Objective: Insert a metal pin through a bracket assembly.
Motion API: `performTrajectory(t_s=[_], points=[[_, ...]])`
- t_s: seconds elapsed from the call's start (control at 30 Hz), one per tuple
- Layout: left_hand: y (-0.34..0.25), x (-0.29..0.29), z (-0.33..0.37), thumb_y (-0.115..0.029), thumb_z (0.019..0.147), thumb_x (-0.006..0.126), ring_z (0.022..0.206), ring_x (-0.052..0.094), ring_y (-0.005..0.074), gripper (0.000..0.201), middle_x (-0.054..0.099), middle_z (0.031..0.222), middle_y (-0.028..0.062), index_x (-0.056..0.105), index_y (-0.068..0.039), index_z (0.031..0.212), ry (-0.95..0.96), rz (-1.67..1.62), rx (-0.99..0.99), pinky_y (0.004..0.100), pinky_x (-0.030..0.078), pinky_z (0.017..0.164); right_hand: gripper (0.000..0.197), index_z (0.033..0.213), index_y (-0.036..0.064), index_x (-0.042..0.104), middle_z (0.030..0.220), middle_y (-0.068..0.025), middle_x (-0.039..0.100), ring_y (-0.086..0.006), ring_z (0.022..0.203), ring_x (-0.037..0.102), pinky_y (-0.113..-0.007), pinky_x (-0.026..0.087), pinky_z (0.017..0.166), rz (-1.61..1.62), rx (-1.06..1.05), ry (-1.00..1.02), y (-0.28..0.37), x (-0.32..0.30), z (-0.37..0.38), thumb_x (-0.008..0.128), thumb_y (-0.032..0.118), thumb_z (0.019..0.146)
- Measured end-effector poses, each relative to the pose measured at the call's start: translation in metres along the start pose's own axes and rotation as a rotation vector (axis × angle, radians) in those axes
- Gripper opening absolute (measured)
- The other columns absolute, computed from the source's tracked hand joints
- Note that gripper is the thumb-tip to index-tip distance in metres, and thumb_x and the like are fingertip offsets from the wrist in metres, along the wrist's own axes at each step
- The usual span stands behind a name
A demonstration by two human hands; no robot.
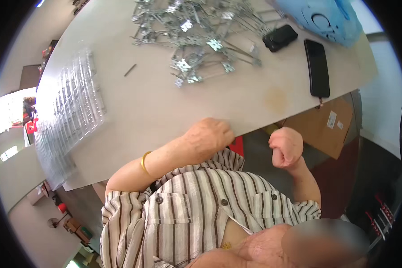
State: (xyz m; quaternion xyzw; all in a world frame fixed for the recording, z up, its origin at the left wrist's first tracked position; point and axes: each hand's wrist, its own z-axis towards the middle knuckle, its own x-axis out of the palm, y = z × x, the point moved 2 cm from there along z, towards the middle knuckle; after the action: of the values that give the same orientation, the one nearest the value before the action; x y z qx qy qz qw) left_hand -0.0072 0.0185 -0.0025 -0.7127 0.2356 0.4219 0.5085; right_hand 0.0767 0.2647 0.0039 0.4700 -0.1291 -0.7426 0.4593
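Note:
My left hand [208,136] rests at the near edge of the table [156,105], its fingers curled under and closed, with a gold bangle on that wrist. My right hand [286,148] is raised off the table, just beyond its edge, closed in a fist with the thumb folded over. Nothing sticks out of either hand. Farther back on the table lies a tangled heap of silvery metal pieces [214,44], thin rods with small flat plates. Apart from the heap, to its left, lies one short thin dark rod [130,70].
Clear ribbed plastic trays [78,94] lie on the table's left side, overhanging the edge. At right are a small black case [280,38], a black phone [317,69] and a blue plastic bag [328,20]. A cardboard box [324,125] sits below the table's right edge.

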Motion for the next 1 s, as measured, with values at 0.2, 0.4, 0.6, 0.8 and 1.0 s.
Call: performTrajectory(t_s=[0.2,0.4,0.6,0.8,1.0], points=[[0.023,-0.034,-0.014,-0.029,0.092,0.073,0.052,0.056,0.0335,0.038,0.053,0.058,0.0141,0.053,-0.007,0.068,-0.234,-0.629,0.151,0.0433,0.042,0.049,0.028,0.089,0.0055,0.058,0.096,-0.0108,0.063,-0.0307,0.082,0.062,-0.040,0.052,0.069,-0.323,-0.208,0.223,-0.037,0.027,0.086,0.063,-0.008,0.065],[0.036,-0.017,-0.019,-0.044,0.101,0.057,0.060,0.056,0.0395,0.049,0.056,0.064,0.0174,0.054,-0.003,0.073,-0.219,-1.055,0.094,0.0468,0.045,0.057,0.029,0.102,0.0053,0.061,0.107,-0.0128,0.060,-0.0340,0.098,0.059,-0.044,0.050,0.086,-0.269,-0.149,0.385,-0.032,0.041,0.106,0.066,-0.001,0.074],[0.033,-0.019,-0.014,-0.058,0.104,0.037,0.063,0.055,0.0421,0.067,0.058,0.067,0.0196,0.056,-0.002,0.074,-0.122,-1.048,0.174,0.0503,0.045,0.061,0.031,0.105,0.0053,0.058,0.109,-0.0135,0.057,-0.0351,0.102,0.056,-0.045,0.045,0.092,-0.309,-0.085,0.480,-0.039,0.036,0.104,0.066,0.002,0.075],[0.033,-0.001,-0.018,-0.062,0.104,0.028,0.070,0.059,0.0447,0.076,0.063,0.072,0.0229,0.065,-0.001,0.080,-0.103,-0.992,0.149,0.0508,0.048,0.069,0.029,0.105,0.0058,0.055,0.108,-0.0143,0.056,-0.0354,0.102,0.055,-0.045,0.044,0.093,-0.375,-0.092,0.477,-0.027,0.046,0.107,0.065,0.003,0.077],[0.041,-0.007,-0.008,-0.055,0.107,0.031,0.076,0.062,0.0375,0.067,0.066,0.080,0.0208,0.066,-0.002,0.086,-0.182,-0.948,0.079,0.0473,0.049,0.077,0.027,0.104,0.0052,0.055,0.109,-0.0158,0.057,-0.0378,0.102,0.055,-0.047,0.044,0.092,-0.417,-0.107,0.383,-0.027,0.048,0.103,0.066,0.006,0.079]])
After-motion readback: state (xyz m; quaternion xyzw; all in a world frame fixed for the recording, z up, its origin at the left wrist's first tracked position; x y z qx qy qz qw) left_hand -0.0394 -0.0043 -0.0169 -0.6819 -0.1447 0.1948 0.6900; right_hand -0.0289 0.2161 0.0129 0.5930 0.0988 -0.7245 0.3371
